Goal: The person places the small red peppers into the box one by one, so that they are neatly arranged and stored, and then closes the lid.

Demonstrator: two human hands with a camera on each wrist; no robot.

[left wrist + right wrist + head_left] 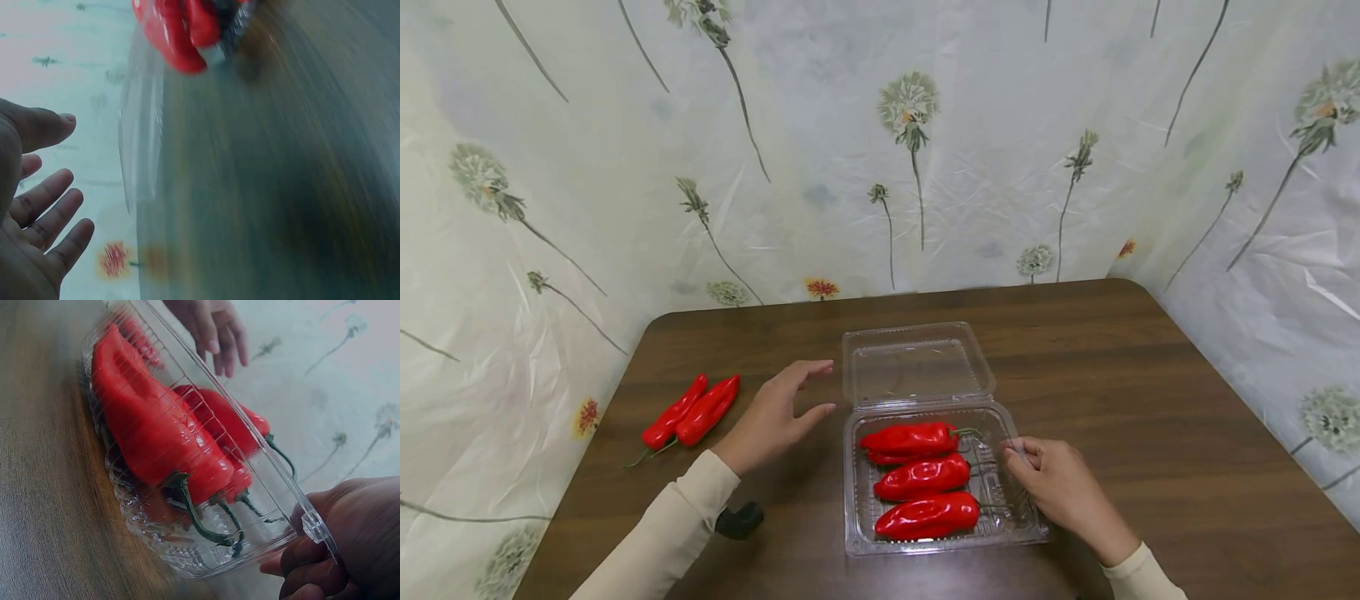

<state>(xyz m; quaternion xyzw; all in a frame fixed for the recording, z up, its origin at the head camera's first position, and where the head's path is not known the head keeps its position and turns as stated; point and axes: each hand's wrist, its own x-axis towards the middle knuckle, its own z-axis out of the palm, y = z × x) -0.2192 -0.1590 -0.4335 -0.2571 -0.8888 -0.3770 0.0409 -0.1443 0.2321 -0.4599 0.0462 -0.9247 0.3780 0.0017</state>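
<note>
A clear plastic clamshell box (pixel 852 508) sits on the table with its lid (pixel 917 367) folded back. Several glossy red peppers (pixel 925 477) with green stems lie side by side in its base. My right hand (pixel 1060 483) pinches the right rim of the box between thumb and fingers, as the right wrist view also shows. To the left of the box, my left hand (pixel 775 417) hovers with fingers and thumb spread apart and holds nothing. Two more red peppers (pixel 707 412) lie on the table left of that hand.
The brown wooden table (pixel 1150 400) has rounded far corners. A light floral sheet (pixel 820 167) hangs behind it and along both sides. A black object (pixel 740 521) shows beneath the left sleeve cuff.
</note>
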